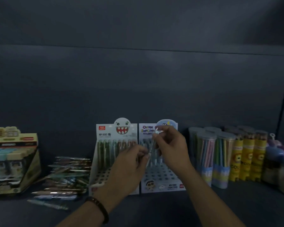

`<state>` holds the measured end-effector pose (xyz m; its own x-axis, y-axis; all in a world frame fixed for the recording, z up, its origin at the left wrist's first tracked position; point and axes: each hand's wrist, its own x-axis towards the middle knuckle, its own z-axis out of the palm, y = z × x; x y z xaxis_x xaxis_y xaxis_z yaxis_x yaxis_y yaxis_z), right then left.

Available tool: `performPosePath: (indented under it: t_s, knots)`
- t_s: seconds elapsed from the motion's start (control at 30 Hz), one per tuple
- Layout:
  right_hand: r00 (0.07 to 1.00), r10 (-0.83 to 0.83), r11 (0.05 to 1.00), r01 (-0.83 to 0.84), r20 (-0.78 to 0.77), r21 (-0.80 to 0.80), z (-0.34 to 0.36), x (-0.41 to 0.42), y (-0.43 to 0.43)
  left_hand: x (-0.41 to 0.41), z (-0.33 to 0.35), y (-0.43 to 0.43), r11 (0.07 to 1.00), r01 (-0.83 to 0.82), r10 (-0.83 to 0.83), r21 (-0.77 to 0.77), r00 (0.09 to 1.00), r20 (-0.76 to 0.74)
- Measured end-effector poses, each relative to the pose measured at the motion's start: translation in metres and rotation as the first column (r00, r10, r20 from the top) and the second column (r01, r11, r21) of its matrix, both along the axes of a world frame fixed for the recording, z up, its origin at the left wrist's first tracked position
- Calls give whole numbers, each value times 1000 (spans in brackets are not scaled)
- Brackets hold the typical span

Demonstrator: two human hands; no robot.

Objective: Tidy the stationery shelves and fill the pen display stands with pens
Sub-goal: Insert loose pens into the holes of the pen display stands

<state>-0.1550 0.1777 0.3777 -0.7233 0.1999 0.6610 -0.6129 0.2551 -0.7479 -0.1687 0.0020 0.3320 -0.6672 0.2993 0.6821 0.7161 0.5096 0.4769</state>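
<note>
R hand (169,145) pinches top end of pale translucent pen (152,142) w/ thumb + forefinger. L hand (133,163) pinches lower end, other fingers curled.

Pen near upright, just in front of white cartoon-boy cardboard display stand (162,181). Two-hand hold prob. to steer tip into hole; which hole, can't tell (blur). Front holes bare.

White monster-face cardboard stand (105,133) right beside it, back rows filled.

Loose pen heap (67,174) on dark shelf (154,210), left of stands: supply near L hand.
</note>
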Motion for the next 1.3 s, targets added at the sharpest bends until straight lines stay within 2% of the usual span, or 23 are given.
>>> performPosePath:
  t_s: [0.1,0.17,0.27,0.37,0.73,0.87,1.03,1.2,1.3]
  knots:
    - [983,-161,985,165,-85,40,-10,-18,19,-3,-14,3,981,-121,91,-150,977,-190]
    - [965,-222,971,233,-143,62,-19,-23,24,-2,-27,0,960,-130,57,-247,958,-282]
    - [929,-280,927,327,-243,182,-24,-27,24,-3,-38,-2,938,-84,-7,-336,965,-261]
    - [903,-327,892,392,-277,224,-29,-32,26,-6,-42,-3,914,-79,-31,-398,964,-263]
    - [915,-313,892,375,-254,252,-40,-37,26,-6,-41,-9,887,-85,-16,-455,977,-214]
    - [928,-289,873,356,-236,332,-45,-41,26,-7,-42,-9,890,-91,-15,-447,974,-228]
    - [928,-309,857,367,-207,361,-46,-40,25,-9,-43,-10,912,-63,-30,-404,975,-219]
    - [947,-303,843,320,-112,431,-48,-38,25,-11,-45,-15,921,-57,-34,-386,974,-224]
    - [943,-312,834,331,-116,441,-49,-36,24,-11,-45,-15,925,-44,-44,-377,974,-222]
